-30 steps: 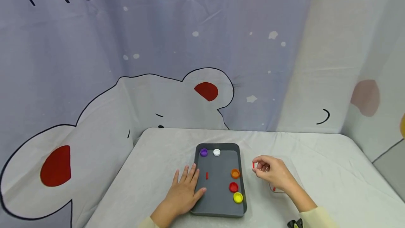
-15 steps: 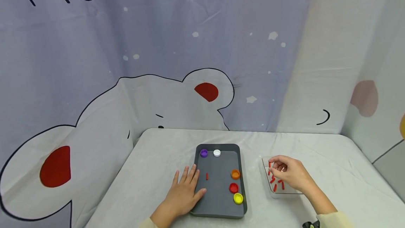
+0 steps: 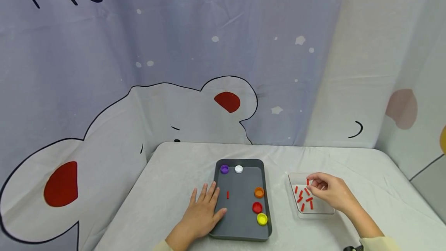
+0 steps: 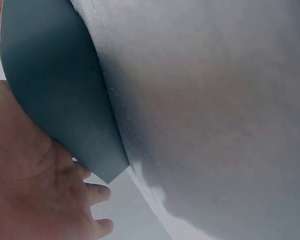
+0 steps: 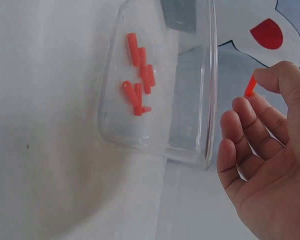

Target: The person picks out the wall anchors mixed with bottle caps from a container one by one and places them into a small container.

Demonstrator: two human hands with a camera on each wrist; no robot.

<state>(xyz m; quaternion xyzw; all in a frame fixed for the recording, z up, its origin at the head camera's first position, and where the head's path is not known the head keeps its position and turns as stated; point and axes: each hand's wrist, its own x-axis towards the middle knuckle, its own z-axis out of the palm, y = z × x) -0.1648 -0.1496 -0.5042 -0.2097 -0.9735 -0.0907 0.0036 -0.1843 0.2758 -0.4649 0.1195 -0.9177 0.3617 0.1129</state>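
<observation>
My right hand (image 3: pixel 331 191) pinches a short red stick (image 3: pixel 307 182) between thumb and forefinger, above a clear plastic box (image 3: pixel 317 216). In the right wrist view, the pinched stick's lower end (image 5: pixel 249 90) shows beneath the thumb. Several similar red sticks (image 5: pixel 133 49) lie loose inside the box. Flat against the left side of a dark grey tray (image 3: pixel 240 228) rests my left hand (image 3: pixel 200 213), its fingers straight. One red stick (image 3: pixel 228 195) lies on the tray near those fingers. The left wrist view catches only part of this hand (image 4: pixel 40 175) and the tray's side.
Purple (image 3: pixel 224 169) and white caps (image 3: pixel 238 169) sit at the tray's far end. Along its right side are orange (image 3: pixel 259 192), red (image 3: pixel 257 207) and yellow caps (image 3: pixel 262 219). A white cloth (image 3: pixel 181 165) covers the table; a printed curtain (image 3: pixel 271 69) hangs behind.
My right hand has moved right with the red stick, from beside the tray to over the clear box, uncovering the sticks inside. My left hand has stayed put.
</observation>
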